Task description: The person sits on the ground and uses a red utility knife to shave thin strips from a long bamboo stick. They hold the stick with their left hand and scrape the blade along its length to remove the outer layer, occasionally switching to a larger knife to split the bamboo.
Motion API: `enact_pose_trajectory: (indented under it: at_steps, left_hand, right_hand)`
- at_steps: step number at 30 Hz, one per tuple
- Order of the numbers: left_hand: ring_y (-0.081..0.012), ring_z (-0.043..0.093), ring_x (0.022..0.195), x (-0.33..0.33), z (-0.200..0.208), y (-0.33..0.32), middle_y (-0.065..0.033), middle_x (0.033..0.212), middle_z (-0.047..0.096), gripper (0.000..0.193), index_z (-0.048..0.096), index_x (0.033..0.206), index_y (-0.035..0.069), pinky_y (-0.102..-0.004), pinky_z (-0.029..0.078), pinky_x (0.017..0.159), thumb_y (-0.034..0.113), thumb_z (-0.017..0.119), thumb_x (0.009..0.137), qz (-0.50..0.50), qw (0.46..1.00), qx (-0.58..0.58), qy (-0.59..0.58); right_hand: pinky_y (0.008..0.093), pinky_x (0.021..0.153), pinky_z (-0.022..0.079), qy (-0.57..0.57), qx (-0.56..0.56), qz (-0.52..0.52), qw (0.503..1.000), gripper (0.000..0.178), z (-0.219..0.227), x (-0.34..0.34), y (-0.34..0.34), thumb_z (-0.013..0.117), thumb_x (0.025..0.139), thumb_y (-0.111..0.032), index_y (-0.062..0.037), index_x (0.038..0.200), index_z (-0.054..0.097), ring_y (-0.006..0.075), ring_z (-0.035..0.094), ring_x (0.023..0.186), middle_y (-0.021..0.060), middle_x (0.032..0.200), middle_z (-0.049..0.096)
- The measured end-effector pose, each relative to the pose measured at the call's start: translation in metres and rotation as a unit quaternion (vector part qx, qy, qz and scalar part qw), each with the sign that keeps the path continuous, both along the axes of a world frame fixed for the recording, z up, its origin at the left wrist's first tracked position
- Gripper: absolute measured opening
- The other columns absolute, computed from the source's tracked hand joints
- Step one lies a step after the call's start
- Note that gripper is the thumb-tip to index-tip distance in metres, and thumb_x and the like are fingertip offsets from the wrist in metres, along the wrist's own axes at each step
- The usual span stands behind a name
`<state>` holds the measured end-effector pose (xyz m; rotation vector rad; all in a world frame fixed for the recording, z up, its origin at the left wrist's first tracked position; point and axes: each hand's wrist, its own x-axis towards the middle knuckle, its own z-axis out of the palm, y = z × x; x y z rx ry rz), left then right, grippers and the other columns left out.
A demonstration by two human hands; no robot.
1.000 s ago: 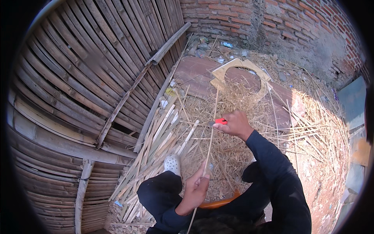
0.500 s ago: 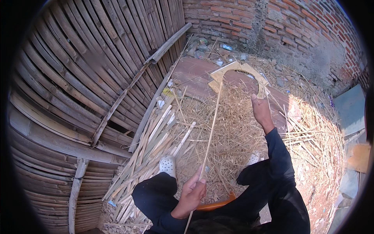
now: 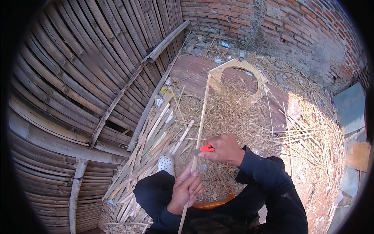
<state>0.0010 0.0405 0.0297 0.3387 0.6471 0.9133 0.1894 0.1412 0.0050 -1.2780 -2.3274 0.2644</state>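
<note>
My left hand (image 3: 183,192) is closed around the near part of a long, thin bamboo strip (image 3: 203,111), which slants away from my lap toward the far board. My right hand (image 3: 225,149) grips a knife (image 3: 207,148) with a red handle. Its short grey blade lies against the strip, a little beyond my left hand. Most of the handle is hidden in the fist. The strip's far end reaches the left side of a pale wooden board (image 3: 230,64) with a large round hole.
Split bamboo pieces (image 3: 150,146) lie piled left of my shoe (image 3: 166,163). Shavings (image 3: 237,113) cover the ground ahead, over brown sheets (image 3: 191,72). A bamboo wall (image 3: 78,74) stands left, a brick wall (image 3: 300,35) at the back. Something orange (image 3: 214,204) shows beneath me.
My right hand has come from beside the far board toward me and left, bringing the knife to the strip. The strip's far end has shifted slightly left.
</note>
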Motion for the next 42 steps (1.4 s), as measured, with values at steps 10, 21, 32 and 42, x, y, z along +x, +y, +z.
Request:
enact_pose_trajectory:
  at_steps: [10,21,32,42]
  left_hand:
    - [-0.0038,0.027,0.044,0.004,-0.002,-0.004,0.0055,0.055,0.030,0.063,0.012,0.151,0.006,-0.0212,0.030,0.050,0.008,0.043,0.096,-0.005,0.988,0.076,0.134]
    - [-0.0041,0.031,0.049,0.007,-0.004,-0.018,0.0050,0.060,0.034,0.063,0.012,0.150,0.005,-0.0221,0.029,0.051,0.004,0.044,0.096,-0.034,0.989,0.082,0.115]
    - [-0.0049,0.032,0.051,0.017,-0.008,-0.047,0.0043,0.061,0.035,0.059,0.015,0.150,0.005,-0.0225,0.030,0.050,0.007,0.043,0.098,-0.173,0.971,0.109,0.126]
    - [-0.0045,0.027,0.042,0.002,-0.003,-0.015,0.0049,0.051,0.030,0.058,0.018,0.149,0.004,-0.0216,0.031,0.049,0.005,0.041,0.095,-0.008,0.992,0.028,0.120]
  right_hand:
    - [0.0395,0.042,0.040,0.016,0.035,-0.036,0.999,0.065,-0.013,0.015,0.028,0.058,0.073,-0.072,-0.0105,0.053,0.055,0.0277,0.054,0.043,0.0059,0.047,0.052]
    - [0.0422,0.043,0.040,-0.008,0.067,-0.138,0.988,0.071,-0.009,0.047,0.062,0.052,0.075,-0.076,-0.0081,0.054,0.059,0.0322,0.054,0.046,0.0115,0.047,0.051]
    - [0.0453,0.052,0.040,0.044,-0.021,-0.449,0.892,0.081,-0.018,0.163,0.132,0.041,0.084,-0.074,0.0004,0.057,0.058,0.0365,0.055,0.053,0.0200,0.054,0.053]
    - [0.0407,0.046,0.043,0.008,-0.029,-0.019,0.999,0.064,0.012,0.021,0.004,0.058,0.075,-0.069,-0.0088,0.055,0.060,0.0307,0.057,0.047,0.0109,0.049,0.054]
